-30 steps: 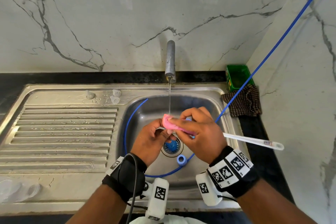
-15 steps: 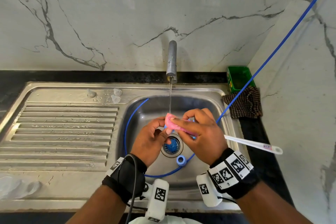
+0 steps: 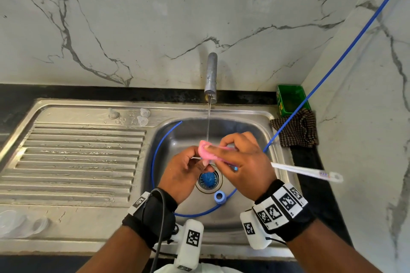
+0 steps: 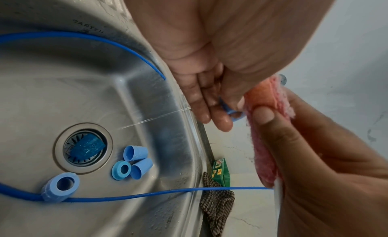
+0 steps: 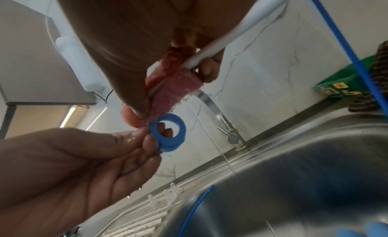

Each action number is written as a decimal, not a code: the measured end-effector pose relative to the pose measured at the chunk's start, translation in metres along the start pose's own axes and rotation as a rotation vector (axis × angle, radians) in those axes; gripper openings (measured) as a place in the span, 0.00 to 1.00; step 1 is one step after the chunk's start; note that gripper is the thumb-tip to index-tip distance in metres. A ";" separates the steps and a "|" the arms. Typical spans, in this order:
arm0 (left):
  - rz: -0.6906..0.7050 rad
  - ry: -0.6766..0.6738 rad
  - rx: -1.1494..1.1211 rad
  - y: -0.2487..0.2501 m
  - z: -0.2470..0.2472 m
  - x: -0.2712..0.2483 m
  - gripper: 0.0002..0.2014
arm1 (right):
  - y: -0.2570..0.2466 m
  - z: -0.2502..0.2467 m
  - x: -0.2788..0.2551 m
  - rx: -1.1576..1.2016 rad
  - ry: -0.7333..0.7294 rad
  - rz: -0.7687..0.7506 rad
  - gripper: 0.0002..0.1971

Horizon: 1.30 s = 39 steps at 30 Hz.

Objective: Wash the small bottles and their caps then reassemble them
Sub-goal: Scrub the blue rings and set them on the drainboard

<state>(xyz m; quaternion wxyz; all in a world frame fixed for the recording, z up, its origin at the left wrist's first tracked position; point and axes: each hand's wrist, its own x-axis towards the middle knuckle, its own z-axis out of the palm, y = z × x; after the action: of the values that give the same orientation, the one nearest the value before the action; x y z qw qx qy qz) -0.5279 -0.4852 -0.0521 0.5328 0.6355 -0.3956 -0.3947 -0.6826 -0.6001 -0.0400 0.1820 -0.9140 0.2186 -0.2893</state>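
My left hand (image 5: 151, 137) pinches a blue ring-shaped cap (image 5: 168, 132) by its rim under a thin stream from the tap (image 3: 210, 75). My right hand (image 3: 221, 148) grips a pink sponge brush (image 3: 207, 150) by its head, and the sponge touches the cap. The brush's white handle (image 3: 306, 172) sticks out to the right. Several more blue caps (image 4: 135, 152) lie on the sink floor beside the drain (image 4: 83, 147). Three small clear bottles (image 3: 144, 113) stand on the drainboard near the basin's back left corner.
A blue tube (image 3: 155, 155) curls round the basin of the steel sink (image 3: 88, 228) and runs up to the right. A green soap box (image 3: 290, 99) and a checked cloth (image 3: 295, 131) sit at the back right. Clear plastic pieces (image 3: 20, 221) lie front left.
Both hands stay under the tap with the same holds. The sponge has shifted only slightly against the cap.
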 end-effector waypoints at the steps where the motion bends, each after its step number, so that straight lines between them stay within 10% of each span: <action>1: -0.007 -0.004 -0.007 -0.001 -0.001 0.001 0.08 | -0.001 0.001 0.000 -0.006 -0.021 -0.025 0.17; 21: -0.029 0.024 -0.151 0.000 -0.002 0.003 0.13 | 0.011 0.004 0.006 -0.016 0.049 0.205 0.20; 39: -0.075 -0.002 -0.205 -0.003 -0.001 0.000 0.15 | 0.004 0.001 0.006 0.025 0.069 0.080 0.18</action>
<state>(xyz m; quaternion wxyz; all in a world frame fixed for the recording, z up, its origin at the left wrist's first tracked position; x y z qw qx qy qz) -0.5268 -0.4848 -0.0551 0.5795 0.5916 -0.3296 -0.4533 -0.6784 -0.6059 -0.0398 0.1973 -0.8917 0.2575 -0.3157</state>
